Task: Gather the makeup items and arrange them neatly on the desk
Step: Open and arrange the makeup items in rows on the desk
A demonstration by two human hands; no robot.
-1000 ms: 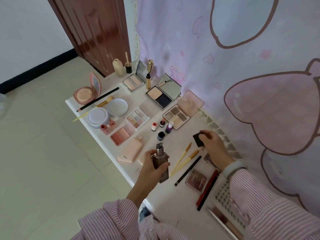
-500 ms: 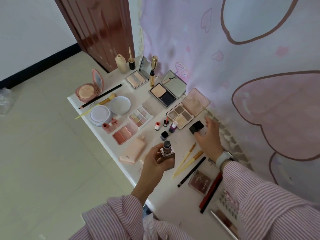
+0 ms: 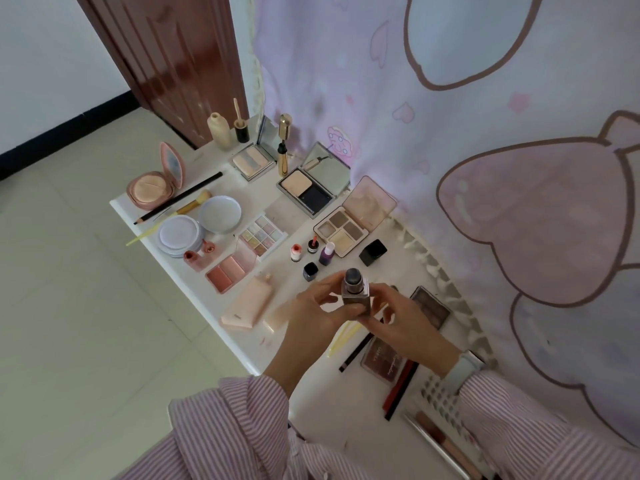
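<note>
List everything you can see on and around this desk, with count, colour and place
desk: 1, white, against curtain
bottle: 1, brown, held above desk
cap: 1, black, right of quad palette
quad palette: 1, beige-brown, open, mid desk
cushion compact: 1, pink, open, far left corner
round tins: 2, pale blue, left
blush: 1, pink, left edge
small vials: 4, mixed, centre
mascara: 1, gold, back
curtain: 1, lilac, right
door: 1, brown, back
left hand: holds bottle
right hand: holds bottle

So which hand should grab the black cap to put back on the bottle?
Probably the right hand: the black cap sits on its side of the desk, and the left hand already grips the bottle and can keep it steady.
</note>
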